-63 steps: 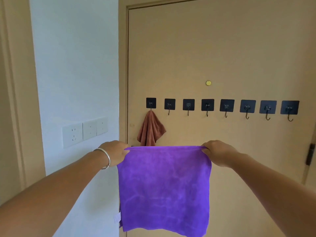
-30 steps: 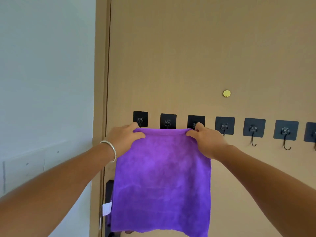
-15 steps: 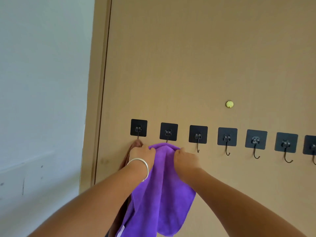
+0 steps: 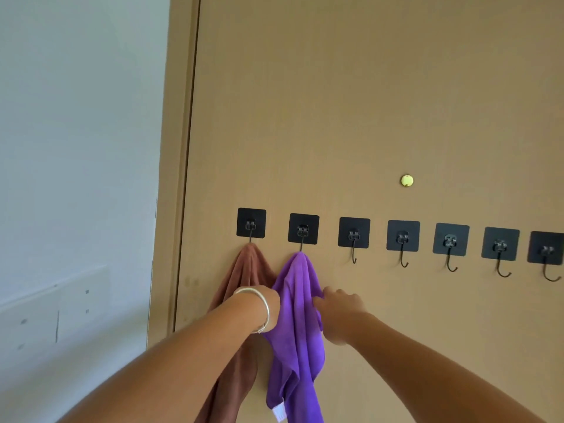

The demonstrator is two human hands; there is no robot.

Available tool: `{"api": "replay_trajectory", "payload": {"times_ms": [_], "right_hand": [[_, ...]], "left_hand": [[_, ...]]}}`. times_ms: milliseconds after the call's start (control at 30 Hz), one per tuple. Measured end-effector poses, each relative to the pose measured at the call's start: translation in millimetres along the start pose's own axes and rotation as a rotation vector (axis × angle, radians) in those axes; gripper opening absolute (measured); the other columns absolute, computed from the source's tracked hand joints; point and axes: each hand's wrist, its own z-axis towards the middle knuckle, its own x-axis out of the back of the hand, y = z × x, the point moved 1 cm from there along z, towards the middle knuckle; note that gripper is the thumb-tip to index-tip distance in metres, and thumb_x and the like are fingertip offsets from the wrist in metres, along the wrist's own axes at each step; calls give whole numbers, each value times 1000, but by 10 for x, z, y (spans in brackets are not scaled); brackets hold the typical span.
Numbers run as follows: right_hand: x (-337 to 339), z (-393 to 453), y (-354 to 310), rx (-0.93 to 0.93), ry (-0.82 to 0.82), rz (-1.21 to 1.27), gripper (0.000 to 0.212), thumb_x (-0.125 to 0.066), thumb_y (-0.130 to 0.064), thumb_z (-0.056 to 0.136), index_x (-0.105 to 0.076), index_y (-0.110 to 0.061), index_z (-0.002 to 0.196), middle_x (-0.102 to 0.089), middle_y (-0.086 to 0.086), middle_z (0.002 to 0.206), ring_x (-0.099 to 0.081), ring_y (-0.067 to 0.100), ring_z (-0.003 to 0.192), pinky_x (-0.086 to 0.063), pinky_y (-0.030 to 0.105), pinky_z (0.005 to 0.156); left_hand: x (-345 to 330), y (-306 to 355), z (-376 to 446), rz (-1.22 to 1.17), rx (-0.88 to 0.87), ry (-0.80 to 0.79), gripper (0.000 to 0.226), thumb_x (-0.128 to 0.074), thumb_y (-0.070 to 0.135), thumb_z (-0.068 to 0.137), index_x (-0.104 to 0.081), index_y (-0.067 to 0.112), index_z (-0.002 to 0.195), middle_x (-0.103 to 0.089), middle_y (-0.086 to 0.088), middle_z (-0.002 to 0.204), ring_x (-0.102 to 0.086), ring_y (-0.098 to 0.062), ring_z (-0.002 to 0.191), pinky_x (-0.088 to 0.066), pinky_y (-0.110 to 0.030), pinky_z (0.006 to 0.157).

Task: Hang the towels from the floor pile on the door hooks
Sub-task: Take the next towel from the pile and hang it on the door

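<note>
Soft cloth on dark metal hooks, against a matt tan door

We see the purple towel (image 4: 297,315) as soft, matt, fine-piled cloth with a white fabric tag at its 6 o'clock end; at its 9 o'clock the brown towel (image 4: 244,273) looks like the same plush cloth. The hook plates (image 4: 354,232) are flat matt black squares, seemingly plastic, each with a thin dark metal hook. The door (image 4: 335,102) has a smooth, matt tan, wood-like finish and a small glossy yellowish disc (image 4: 406,180). The wall (image 4: 76,132) is smooth matt white. A shiny silver metal bangle (image 4: 259,309) rings the left wrist.
</note>
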Motion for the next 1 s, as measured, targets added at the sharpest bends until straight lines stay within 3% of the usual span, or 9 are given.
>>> {"api": "replay_trajectory", "payload": {"times_ms": [100,200,333,433,700,833,1000], "right_hand": [[-33,-82,93,-26,-14,20,47,-54,-18,89,-42,-23,135,-44,5,129,-49,25,115,-44,36,90],[-55,-162,185,-70,-9,49,49,-53,-18,89,-43,-25,136,-47,4,127,-50,24,115,-43,34,90],[-46,-320,356,-141,3,61,52,-49,-20,89,-41,-26,140,-47,2,132,-49,23,120,-43,34,93],[-57,-522,539,-217,3,70,51,-47,-18,90,-40,-25,140,-47,2,131,-49,23,119,-42,34,94],[-162,-1467,1263,-497,-47,49,51,-43,-18,90,-37,-25,140,-46,2,132,-47,22,120,-41,35,93],[-199,-2226,1617,-661,-71,46,51,-44,-17,90,-36,-25,139,-46,2,130,-49,23,116,-44,35,90],[-209,-3267,1951,-846,-90,29,49,-45,-19,92,-36,-22,140,-46,5,133,-48,25,120,-43,39,97]], "left_hand": [[143,-84,-135,-56,61,261,26,-42,11,92,-64,15,105,-68,-4,108,-64,-27,97,-44,-33,71],[217,-100,-189,-105,66,511,23,-42,16,94,-62,19,104,-65,0,102,-63,-21,86,-40,-30,65],[204,7,-111,-160,-20,683,36,-40,17,94,-48,22,129,-52,-1,125,-54,-23,109,-45,-35,82],[213,234,-54,-149,-117,761,39,-42,23,96,-42,21,134,-48,0,132,-48,-22,119,-41,-36,92],[556,1194,129,-221,-389,766,40,-42,33,95,-42,19,132,-50,-1,130,-47,-22,121,-37,-39,99],[672,1850,60,-268,-517,735,43,-39,37,95,-41,20,134,-51,1,129,-47,-20,121,-37,-38,98],[898,2703,-290,-317,-703,721,48,-40,43,97,-37,21,139,-51,3,130,-46,-19,123,-35,-36,100]]}}
